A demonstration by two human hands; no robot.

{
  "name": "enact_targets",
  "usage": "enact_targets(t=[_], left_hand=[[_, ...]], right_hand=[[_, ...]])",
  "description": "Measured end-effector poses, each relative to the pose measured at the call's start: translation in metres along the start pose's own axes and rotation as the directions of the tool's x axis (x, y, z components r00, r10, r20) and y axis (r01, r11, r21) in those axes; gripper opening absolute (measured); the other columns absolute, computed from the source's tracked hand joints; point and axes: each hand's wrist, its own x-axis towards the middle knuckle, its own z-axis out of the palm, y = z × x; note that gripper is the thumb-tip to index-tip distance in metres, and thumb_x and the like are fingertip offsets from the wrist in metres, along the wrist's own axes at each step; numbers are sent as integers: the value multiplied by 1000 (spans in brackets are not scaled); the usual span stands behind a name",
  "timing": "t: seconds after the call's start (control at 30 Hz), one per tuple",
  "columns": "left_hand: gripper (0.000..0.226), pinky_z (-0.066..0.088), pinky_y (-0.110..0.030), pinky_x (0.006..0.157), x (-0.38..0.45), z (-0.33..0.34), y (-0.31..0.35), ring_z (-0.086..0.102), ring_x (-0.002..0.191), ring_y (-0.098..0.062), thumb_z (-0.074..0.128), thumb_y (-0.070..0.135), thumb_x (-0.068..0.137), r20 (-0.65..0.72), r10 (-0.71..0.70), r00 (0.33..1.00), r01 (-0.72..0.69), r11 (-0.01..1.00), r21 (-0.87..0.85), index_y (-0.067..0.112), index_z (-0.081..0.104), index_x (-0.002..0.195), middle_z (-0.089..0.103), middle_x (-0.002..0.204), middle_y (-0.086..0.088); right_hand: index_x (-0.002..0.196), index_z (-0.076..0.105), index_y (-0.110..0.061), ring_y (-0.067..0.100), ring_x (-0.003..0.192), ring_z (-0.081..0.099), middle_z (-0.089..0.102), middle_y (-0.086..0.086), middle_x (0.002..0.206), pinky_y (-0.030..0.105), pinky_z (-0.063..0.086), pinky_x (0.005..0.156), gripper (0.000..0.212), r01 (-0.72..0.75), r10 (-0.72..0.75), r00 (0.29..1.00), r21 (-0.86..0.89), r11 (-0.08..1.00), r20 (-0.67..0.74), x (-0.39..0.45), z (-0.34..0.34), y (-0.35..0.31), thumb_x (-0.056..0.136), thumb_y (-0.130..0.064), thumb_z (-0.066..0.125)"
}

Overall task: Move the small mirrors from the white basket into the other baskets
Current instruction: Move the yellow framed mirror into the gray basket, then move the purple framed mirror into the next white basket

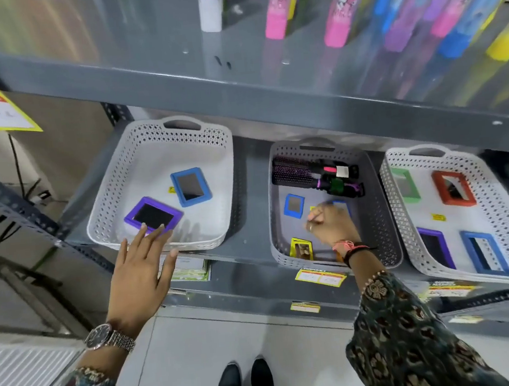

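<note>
1. Grey shelf point(243, 159) carries three perforated baskets in a row; two white, one grey.
2. Left white basket point(115, 212) holds two mirrors lying flat: a purple-framed one point(153, 215) near the front edge and a blue-framed one point(191, 186) behind it; each is a small rectangle of dark glass in a thick, rounded frame.
3. Right white basket point(496, 200) holds five mirrors: green point(405, 185), red point(453, 188), purple, blue, and one with only its blue frame edge clear; well apart from each other.
4. Grey basket point(383, 217) holds hairbrushes point(307, 172) at the back, a small blue mirror point(293, 205) and a yellow one point(301, 248); another blue frame shows behind the right hand.
5. Left hand point(139, 272) is spread flat, fingers apart, fingertips over the purple mirror's front edge; gripping nothing.
6. Right hand point(332, 224) is inside the grey basket, fingers curled together; whether it holds anything I cannot tell.
</note>
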Motion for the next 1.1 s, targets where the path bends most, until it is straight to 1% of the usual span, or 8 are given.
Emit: enact_targets(t=[0.17,0.27,0.37,0.53,0.63,0.73,0.9,1.1], left_hand=[[48,30,-44,113,-2,-5,-17,41,133,-22,28,46,95,-5,-16,1000,16,999,-46,21,52,128,55,134,-1],[46,30,-42,113,-2,-7,-24,42,132,-21,29,44,96,-29,-24,999,22,998,-67,21,54,127,56,132,0],[44,27,-43,114,-4,-8,-31,41,133,-22,32,41,96,-62,-59,996,53,994,-96,20,53,128,56,131,-2],[42,16,-36,119,-12,-10,-52,36,136,-19,35,38,96,-91,-142,986,135,988,-79,19,53,129,54,134,-1],[41,13,-36,119,-15,-11,-58,33,138,-18,36,37,97,-86,-153,984,148,987,-68,20,49,132,49,140,-2],[46,10,-38,120,-17,-9,-60,24,143,-16,34,40,97,-51,-142,989,138,988,-72,20,41,139,40,148,-1],[56,-8,-27,119,-21,-4,-60,7,147,-12,30,46,97,-23,-150,988,148,986,-78,23,26,148,21,157,3],[57,-3,-33,120,-21,-3,-61,5,147,-11,28,48,96,-29,-138,990,135,987,-89,23,26,147,22,157,2]], right_hand=[[95,67,-12,14,73,63,68,0,82,23,52,73,14,294,-288,955,104,950,-70,5,8,-80,82,-16,65],[100,66,-13,3,62,56,65,-4,83,11,45,65,18,447,-456,889,126,886,51,7,30,-130,83,-17,64],[105,64,-11,12,76,59,70,4,99,19,48,74,25,514,-529,824,126,849,205,16,64,-167,81,-18,68],[110,60,-14,13,91,53,58,2,99,25,45,85,33,523,-504,767,69,850,396,33,125,-204,79,-21,72],[124,52,-7,22,106,57,59,7,114,35,47,96,60,511,-437,770,-39,858,465,39,151,-216,75,-32,75],[116,51,-4,31,107,58,58,15,118,40,50,91,67,538,-415,776,-155,829,475,39,167,-225,68,-41,79],[117,48,-3,34,111,53,50,18,121,42,49,92,76,542,-384,799,-278,793,464,36,180,-232,61,-41,83],[119,48,-2,31,108,56,55,14,115,39,52,91,79,422,-292,833,-200,884,469,38,181,-236,55,-28,88]])
